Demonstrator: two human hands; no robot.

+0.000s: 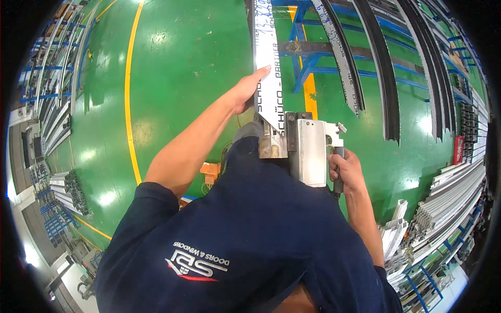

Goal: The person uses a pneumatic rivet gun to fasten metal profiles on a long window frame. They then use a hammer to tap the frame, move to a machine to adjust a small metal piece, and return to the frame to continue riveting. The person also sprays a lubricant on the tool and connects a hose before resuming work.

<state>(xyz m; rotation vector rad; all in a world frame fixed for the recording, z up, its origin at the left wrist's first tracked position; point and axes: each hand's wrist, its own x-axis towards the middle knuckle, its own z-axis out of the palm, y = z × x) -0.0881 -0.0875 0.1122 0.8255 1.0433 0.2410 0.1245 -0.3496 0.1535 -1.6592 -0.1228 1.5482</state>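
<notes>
A long metal profile (267, 57) covered in white printed film runs away from my body, its angled near end at a metal block (272, 147). My left hand (246, 93) is closed around the profile's left side, the thumb lying on the film. Joined to the block's right side is a silver box-shaped tool (311, 156) with a bracket at its upper right. My right hand (346, 170) wraps around the dark upright handle (338, 177) beside this tool. My chest hides what supports the block from below.
Several dark profiles (383, 78) lie across a blue rack (308, 68) ahead and to the right. Stacked profiles (443, 208) fill the right side. An orange object (210, 171) sits below my left forearm. Yellow lines (128, 99) cross the green floor, with more racks (57, 73) at the far left.
</notes>
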